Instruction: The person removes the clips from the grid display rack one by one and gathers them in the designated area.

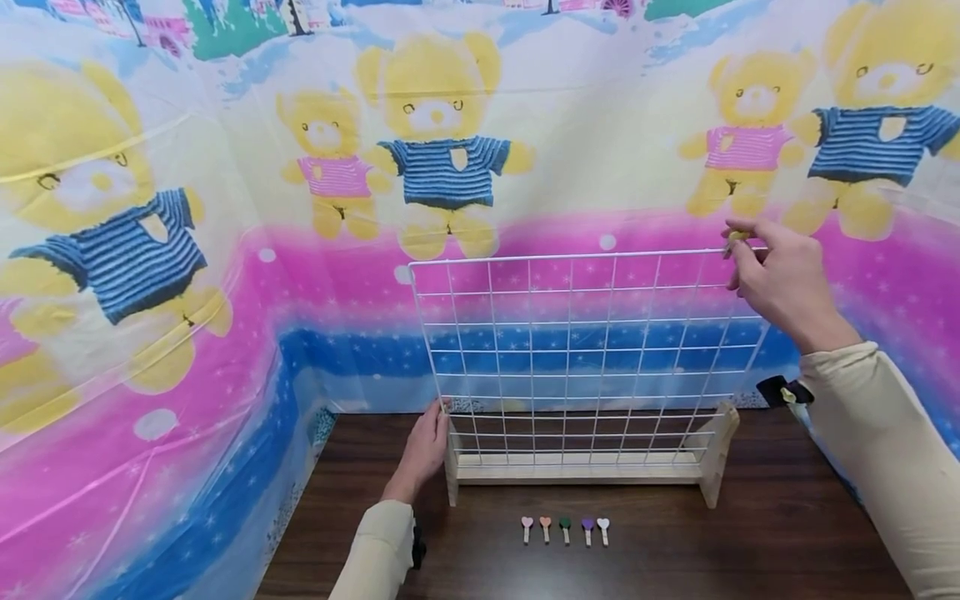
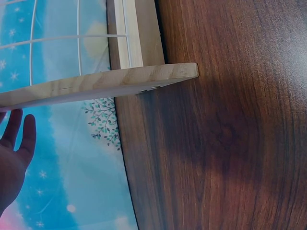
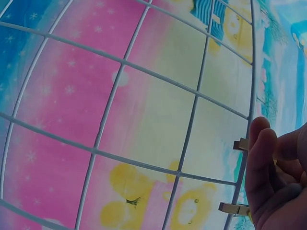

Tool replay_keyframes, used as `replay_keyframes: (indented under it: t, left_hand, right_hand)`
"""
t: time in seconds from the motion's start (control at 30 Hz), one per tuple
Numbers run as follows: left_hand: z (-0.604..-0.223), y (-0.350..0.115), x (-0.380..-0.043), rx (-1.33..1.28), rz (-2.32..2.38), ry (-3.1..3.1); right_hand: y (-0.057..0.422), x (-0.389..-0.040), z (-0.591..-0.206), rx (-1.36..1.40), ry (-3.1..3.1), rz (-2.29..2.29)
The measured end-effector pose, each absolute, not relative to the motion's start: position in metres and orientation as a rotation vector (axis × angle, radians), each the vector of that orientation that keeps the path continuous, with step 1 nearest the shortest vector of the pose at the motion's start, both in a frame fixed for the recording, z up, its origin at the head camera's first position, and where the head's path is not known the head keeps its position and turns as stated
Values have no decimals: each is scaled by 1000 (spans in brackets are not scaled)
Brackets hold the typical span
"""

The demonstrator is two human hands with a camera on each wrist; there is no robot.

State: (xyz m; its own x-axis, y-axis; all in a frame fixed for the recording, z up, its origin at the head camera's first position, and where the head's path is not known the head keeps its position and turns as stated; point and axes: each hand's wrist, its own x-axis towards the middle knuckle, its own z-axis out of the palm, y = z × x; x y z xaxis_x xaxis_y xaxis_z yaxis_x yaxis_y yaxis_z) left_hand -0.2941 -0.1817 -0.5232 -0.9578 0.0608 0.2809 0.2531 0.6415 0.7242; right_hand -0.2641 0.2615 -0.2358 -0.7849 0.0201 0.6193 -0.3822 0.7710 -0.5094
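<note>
A white wire grid (image 1: 570, 350) stands upright in a wooden base (image 1: 577, 475). At the right end of its top rail my right hand (image 1: 787, 279) pinches a small wooden clothespin with a yellow top (image 1: 738, 237). Two clothespins show at the rail in the right wrist view: one clothespin (image 3: 241, 144) by the fingertips, another clothespin (image 3: 234, 209) beside it, partly behind the hand. My left hand (image 1: 423, 450) rests its fairly straight fingers against the base's left side panel (image 2: 120, 81); its thumb is hidden.
In front of the base, several heart-topped clothespins (image 1: 566, 529) in pink, orange, green, purple and white lie in a row on the dark wooden table (image 1: 495, 575). A printed bear curtain (image 1: 450, 167) hangs behind the grid and along the left side.
</note>
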Motion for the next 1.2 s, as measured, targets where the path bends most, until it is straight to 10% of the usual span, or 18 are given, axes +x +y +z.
replay_keyframes:
  t: [1.2]
  left_hand:
    - [-525,-183,-296,-257,-1240,-2639]
  right_hand:
    - [247,-222,-296,419,-2243,900]
